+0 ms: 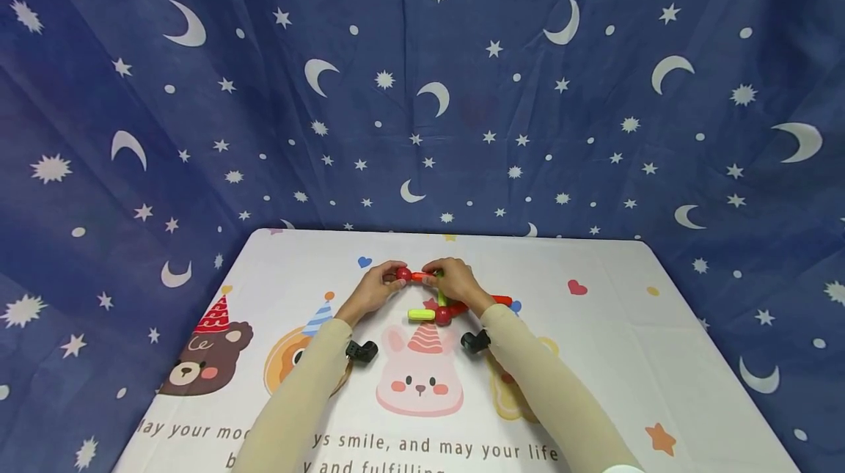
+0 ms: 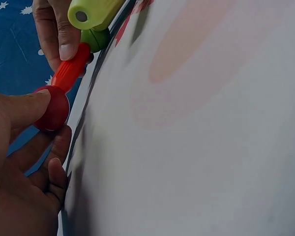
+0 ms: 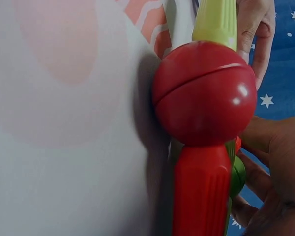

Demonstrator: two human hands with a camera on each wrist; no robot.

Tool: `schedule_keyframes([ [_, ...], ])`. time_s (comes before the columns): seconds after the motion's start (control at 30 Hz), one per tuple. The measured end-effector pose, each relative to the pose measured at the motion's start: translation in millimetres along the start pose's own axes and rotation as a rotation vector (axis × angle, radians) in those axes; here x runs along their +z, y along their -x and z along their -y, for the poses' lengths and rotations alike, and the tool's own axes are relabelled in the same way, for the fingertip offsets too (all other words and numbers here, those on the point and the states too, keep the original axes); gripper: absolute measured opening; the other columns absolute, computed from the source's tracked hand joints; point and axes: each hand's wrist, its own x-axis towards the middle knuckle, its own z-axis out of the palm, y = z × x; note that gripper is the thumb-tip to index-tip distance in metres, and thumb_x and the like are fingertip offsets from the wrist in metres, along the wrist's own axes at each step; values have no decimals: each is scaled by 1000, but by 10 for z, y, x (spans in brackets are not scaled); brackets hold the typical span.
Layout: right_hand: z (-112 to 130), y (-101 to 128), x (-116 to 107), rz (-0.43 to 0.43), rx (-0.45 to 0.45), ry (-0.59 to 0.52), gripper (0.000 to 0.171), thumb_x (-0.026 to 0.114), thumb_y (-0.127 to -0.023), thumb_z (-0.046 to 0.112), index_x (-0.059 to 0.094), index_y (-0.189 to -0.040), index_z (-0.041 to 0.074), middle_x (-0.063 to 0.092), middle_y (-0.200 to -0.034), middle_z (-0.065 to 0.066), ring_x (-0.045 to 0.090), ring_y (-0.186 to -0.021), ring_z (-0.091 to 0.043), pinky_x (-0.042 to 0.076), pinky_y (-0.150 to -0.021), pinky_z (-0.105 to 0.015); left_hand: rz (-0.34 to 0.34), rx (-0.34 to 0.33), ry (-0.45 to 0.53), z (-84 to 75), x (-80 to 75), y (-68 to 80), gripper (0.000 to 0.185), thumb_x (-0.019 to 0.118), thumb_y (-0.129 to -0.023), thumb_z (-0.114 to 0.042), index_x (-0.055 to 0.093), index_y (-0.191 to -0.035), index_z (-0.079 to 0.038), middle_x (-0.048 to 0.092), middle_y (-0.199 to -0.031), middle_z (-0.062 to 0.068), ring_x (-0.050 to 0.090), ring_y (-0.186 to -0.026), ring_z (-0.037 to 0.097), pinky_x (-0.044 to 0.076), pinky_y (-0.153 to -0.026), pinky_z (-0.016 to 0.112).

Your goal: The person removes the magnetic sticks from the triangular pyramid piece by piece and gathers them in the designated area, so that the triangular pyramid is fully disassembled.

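My left hand pinches a shiny red ball between thumb and fingers. An orange-red toy rod runs from that ball to a green ball. At the rod's other end my right hand grips it, thumb lying along it beside the green ball. From there a yellow-green rod leads toward a second red ball. That ball also bears a yellow rod on the left and a red rod on the right, partly behind my right wrist.
A white tablecloth printed with cartoon animals and lettering covers the table. Behind it hangs a dark blue curtain with moons and stars. A black wrist camera sits on the left sleeve, another black camera on the right.
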Motion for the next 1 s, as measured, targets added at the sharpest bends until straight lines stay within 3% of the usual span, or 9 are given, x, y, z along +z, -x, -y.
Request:
schedule_keyframes([
  [0.43, -22, -42, 47, -5, 0, 8, 23, 71, -91, 27, 74, -112, 19, 73, -114, -3, 60, -102, -22, 41, -100, -48, -34, 10, 7, 14, -12, 27, 39, 71, -90, -16, 61, -128, -11, 68, -118, 9, 63, -109, 24, 49, -96, 41],
  [0.73, -39, -42, 38, -9, 4, -1, 24, 72, -90, 27, 74, -113, 19, 71, -116, -4, 60, -105, -23, 44, -100, -46, -156, 26, -16, 76, -286, 65, 42, 72, -89, -14, 59, -129, -10, 66, -121, 14, 62, -114, 30, 48, -99, 45],
  [1.0, -16, -15, 30, -1, 9, -5, 25, 71, -90, 27, 73, -114, 20, 70, -119, -4, 59, -108, -25, 41, -101, -48, -201, 6, -27, 227, -513, 52, 43, 70, -91, -15, 58, -132, -7, 64, -127, 16, 56, -124, 32, 40, -107, 49],
])
